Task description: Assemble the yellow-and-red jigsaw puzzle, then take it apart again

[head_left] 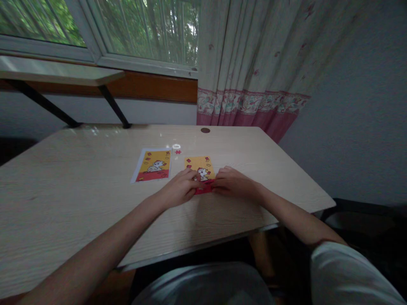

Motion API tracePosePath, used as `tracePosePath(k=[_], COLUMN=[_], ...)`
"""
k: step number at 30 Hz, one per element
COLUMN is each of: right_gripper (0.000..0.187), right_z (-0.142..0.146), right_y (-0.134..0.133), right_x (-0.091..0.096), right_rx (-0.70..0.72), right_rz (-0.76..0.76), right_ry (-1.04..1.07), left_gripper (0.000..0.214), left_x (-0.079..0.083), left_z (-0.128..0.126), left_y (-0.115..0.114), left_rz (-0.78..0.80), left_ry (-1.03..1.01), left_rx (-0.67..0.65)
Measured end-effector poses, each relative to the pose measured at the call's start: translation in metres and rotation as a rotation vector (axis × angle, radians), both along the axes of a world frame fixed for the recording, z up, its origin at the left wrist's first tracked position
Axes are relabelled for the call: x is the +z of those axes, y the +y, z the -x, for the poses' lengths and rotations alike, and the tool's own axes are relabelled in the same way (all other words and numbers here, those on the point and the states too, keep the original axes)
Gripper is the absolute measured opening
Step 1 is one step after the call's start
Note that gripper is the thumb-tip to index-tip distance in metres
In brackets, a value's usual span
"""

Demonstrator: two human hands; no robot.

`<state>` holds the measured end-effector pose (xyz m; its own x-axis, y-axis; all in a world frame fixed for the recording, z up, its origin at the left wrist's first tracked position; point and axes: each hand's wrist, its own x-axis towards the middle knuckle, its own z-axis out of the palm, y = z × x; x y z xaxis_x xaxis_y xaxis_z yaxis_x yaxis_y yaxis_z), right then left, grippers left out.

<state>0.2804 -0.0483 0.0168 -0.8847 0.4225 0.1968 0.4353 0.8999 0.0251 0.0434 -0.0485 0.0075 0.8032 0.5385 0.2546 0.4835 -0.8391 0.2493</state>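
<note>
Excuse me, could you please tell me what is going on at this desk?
A person's left hand and right hand are at the lower part of a yellow-and-red picture, apparently a jigsaw. A similar printed sheet lies to its left. A loose red piece lies farther back, between the two.

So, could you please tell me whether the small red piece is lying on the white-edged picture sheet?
No, the small red piece lies on the table, right of the picture sheet.
</note>
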Motion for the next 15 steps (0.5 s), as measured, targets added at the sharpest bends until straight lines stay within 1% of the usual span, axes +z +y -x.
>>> tracePosePath(k=[2,5,6,8,10,13,15], right_gripper=[0.022,0.023,0.024,0.023,0.023,0.022,0.021], right_z=[-0.001,-0.003,-0.004,-0.006,-0.007,-0.010,-0.011], right_y=[0.001,0.004,0.005,0.007,0.010,0.015,0.017], right_x=[-0.003,-0.008,-0.010,-0.012,-0.013,-0.016,-0.019], right_rx=[0.004,-0.024,-0.037,-0.060,-0.078,-0.091,-0.091], right_rz=[0.002,0.026,0.045,0.085,0.114,0.124,0.129], right_ry=[0.016,0.069,0.095,0.164,0.241,0.318,0.334], left_gripper=[0.037,0.036,0.036,0.035,0.033,0.032,0.036], left_x=[-0.002,-0.001,0.000,0.005,0.012,0.019,0.018], left_z=[0.000,0.002,0.004,0.013,0.026,0.047,0.058], left_y=[0.001,0.005,0.008,0.018,0.035,0.068,0.091], left_rz=[0.013,0.077,0.102,0.130,0.091,-0.006,-0.044], left_ry=[-0.014,-0.074,-0.101,-0.136,-0.130,0.046,0.147], left_rx=[-0.010,-0.018,-0.007,0.054,0.206,0.404,0.499])
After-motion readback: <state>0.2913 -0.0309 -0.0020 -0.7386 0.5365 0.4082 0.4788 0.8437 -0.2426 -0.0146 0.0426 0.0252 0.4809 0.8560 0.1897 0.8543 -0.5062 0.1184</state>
